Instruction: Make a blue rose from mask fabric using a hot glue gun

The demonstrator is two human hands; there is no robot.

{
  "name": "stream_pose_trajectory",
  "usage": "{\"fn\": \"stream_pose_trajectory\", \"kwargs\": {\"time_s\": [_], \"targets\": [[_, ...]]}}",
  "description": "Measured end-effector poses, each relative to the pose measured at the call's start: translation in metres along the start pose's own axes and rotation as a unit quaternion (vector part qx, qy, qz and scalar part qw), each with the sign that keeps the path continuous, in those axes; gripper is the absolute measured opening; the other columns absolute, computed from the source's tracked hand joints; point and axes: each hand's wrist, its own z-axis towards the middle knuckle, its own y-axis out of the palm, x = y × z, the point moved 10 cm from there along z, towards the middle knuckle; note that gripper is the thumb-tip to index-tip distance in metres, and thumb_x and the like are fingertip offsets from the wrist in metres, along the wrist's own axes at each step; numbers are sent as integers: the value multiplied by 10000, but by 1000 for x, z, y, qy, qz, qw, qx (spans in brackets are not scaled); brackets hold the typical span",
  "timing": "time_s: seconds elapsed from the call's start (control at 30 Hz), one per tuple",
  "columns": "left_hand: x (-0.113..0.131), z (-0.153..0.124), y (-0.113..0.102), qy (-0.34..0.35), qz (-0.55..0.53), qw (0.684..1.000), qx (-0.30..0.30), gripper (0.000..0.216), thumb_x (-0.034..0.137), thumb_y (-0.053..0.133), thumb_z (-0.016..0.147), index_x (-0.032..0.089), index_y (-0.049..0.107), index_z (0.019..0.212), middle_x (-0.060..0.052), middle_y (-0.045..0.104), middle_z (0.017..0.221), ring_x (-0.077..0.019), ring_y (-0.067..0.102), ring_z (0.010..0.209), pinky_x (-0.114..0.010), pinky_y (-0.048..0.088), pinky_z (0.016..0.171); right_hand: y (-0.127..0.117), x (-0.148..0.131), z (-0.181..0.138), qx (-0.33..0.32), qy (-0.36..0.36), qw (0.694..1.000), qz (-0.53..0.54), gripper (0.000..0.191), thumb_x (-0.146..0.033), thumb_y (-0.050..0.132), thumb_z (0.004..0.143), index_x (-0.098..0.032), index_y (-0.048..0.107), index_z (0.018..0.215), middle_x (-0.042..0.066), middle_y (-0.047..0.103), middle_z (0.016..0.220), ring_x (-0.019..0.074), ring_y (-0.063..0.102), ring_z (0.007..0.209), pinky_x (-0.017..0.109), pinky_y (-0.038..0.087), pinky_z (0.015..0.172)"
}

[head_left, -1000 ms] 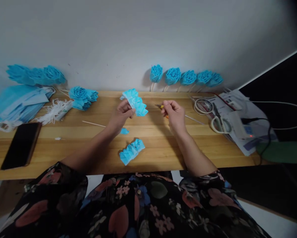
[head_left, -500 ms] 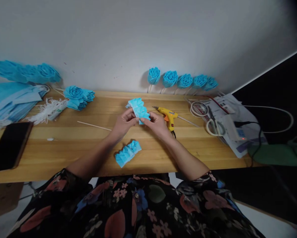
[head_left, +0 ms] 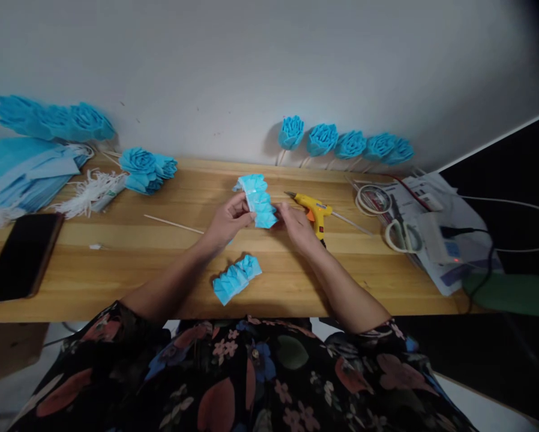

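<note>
A pleated blue strip of mask fabric [head_left: 261, 204] is held above the table, with points along its right edge. My left hand [head_left: 230, 223] pinches the strip from its left side, thumb in front. At the strip's right edge, the fingertips of my right hand [head_left: 299, 227] are closed against it, partly hidden; the right thumb has come off its front. Below lies a second folded blue strip [head_left: 237, 278]. A thin wooden stick [head_left: 173, 224] rests left of my left hand. Just beyond my right hand lies a yellow glue gun [head_left: 313, 207].
Blue fabric flowers on sticks [head_left: 322, 140] lean against the wall; more flowers [head_left: 140, 166] lie left. Blue masks [head_left: 21, 174], cut white ear loops [head_left: 92, 193] and a phone [head_left: 21, 255] occupy the left. Tape [head_left: 374, 199], scissors [head_left: 403, 235] and a power strip [head_left: 435, 239] are right.
The strip has turned more upright, showing more of its pleats. My right hand has drawn slightly right, its thumb leaving the strip's front. The view has shifted a little.
</note>
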Motion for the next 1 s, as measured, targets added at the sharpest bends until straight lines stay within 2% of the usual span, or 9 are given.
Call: {"fn": "stream_pose_trajectory", "kwargs": {"time_s": [0.13,0.2,0.3,0.47,0.6,0.77,0.9,1.0], "targets": [[-3,-2,9,-15,-8,999,-38,474,276,880,717,174,716,1150,-19,745,869,-138,654,773,-248,481,674,-7,-5,0,29,3,998,53,642,-864,586,852,-234,603,728,9,555,751,174,505,731,321,440,696],[-3,-2,14,-17,-9,998,-53,463,265,873,720,170,717,1145,-14,734,853,-133,645,766,-251,478,676,-3,-8,-1,15,16,995,94,605,-820,694,804,-230,594,720,-17,498,706,150,446,678,305,400,655],[-5,-2,15,-17,-3,998,-64,441,258,856,744,168,718,1153,-14,722,857,-133,634,768,-262,482,693,5,-10,-3,-12,37,991,126,545,-732,799,760,-220,612,742,-34,492,692,130,425,656,298,382,652],[-5,-3,16,-18,16,996,-81,432,282,843,772,166,718,1169,-16,698,860,-139,607,759,-286,488,723,5,-10,-3,-6,37,991,128,486,-642,826,766,-218,595,716,-39,498,681,126,437,659,298,379,653],[-1,-5,18,-19,40,994,-97,336,379,805,834,162,747,1083,-36,704,874,-165,628,803,-307,504,763,3,-8,-3,4,39,991,129,498,-651,826,750,-214,594,695,-34,524,668,126,449,637,298,394,633],[3,-3,6,-21,44,998,-26,400,570,724,892,175,736,836,-26,663,746,-168,607,724,-311,493,738,4,-9,-3,-5,34,996,88,552,-707,820,723,-217,570,670,-34,510,659,129,447,647,294,381,632],[6,-5,2,-18,56,998,1,396,565,760,857,184,715,762,-8,631,698,-156,559,693,-300,461,724,7,-10,-4,-17,35,998,59,569,-730,780,760,-225,537,662,-38,486,650,130,429,646,297,373,639],[8,-6,4,-21,64,998,-1,369,536,761,848,189,708,736,0,619,687,-152,538,695,-297,452,724,7,-11,-4,-18,30,997,66,558,-738,777,757,-222,576,694,-43,478,651,127,417,643,291,360,633]]}}
